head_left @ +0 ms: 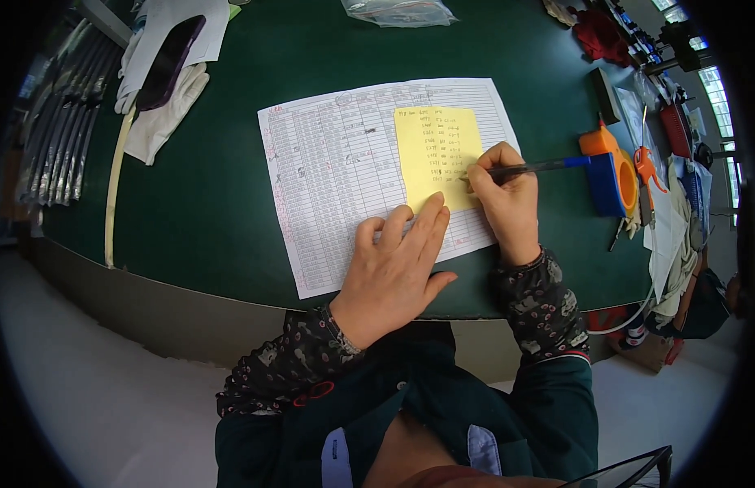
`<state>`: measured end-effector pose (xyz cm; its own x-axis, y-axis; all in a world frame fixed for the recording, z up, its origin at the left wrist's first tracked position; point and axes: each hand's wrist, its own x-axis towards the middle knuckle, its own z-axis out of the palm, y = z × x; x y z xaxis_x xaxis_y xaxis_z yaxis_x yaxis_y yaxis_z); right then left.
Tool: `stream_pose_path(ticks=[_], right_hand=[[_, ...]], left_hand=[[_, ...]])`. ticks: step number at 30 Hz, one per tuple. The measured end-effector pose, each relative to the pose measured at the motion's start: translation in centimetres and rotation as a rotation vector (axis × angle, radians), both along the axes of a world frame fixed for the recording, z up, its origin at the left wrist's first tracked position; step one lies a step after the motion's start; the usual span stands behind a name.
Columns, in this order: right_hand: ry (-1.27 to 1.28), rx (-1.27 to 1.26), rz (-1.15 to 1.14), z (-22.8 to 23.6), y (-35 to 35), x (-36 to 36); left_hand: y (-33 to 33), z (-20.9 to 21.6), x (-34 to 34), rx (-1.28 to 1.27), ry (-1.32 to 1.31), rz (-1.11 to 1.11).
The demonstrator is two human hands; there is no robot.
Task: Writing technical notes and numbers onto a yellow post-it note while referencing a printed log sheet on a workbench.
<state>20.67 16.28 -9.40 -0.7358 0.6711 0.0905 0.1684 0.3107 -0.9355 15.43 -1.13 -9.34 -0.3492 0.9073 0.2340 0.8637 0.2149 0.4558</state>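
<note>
A yellow slip of paper (436,146) with handwritten lines lies on a white printed sheet (328,187) ruled as a table. My right hand (507,199) grips a dark pen with a blue end (548,165), its tip at the lower written lines of the slip. Flat on the sheet rests my left hand (398,264), fingers stretched out, the fingertips touching the slip's lower edge. Patterned dark sleeve covers reach both wrists.
On the green table (206,220), a phone (172,63) lies over papers and a white glove (162,122) at the left. Right of my hand stands a blue and orange tape dispenser (607,175) beside orange-handled snips (650,171). A clear plastic bag (398,11) lies at the far edge.
</note>
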Motion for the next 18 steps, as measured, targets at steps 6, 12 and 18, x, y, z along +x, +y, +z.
stream_pose_path(ticks=[6,12,18], right_hand=[[0.042,-0.034,-0.015,-0.19,0.25,0.08],[0.012,0.011,-0.036,-0.2,0.25,0.09],[0.049,-0.005,-0.062,-0.34,0.41,0.29]], left_hand=[[0.05,0.05,-0.02,-0.011,-0.005,0.003],[0.05,-0.03,-0.05,-0.004,-0.004,0.003],[0.08,0.01,-0.06,-0.007,-0.01,0.002]])
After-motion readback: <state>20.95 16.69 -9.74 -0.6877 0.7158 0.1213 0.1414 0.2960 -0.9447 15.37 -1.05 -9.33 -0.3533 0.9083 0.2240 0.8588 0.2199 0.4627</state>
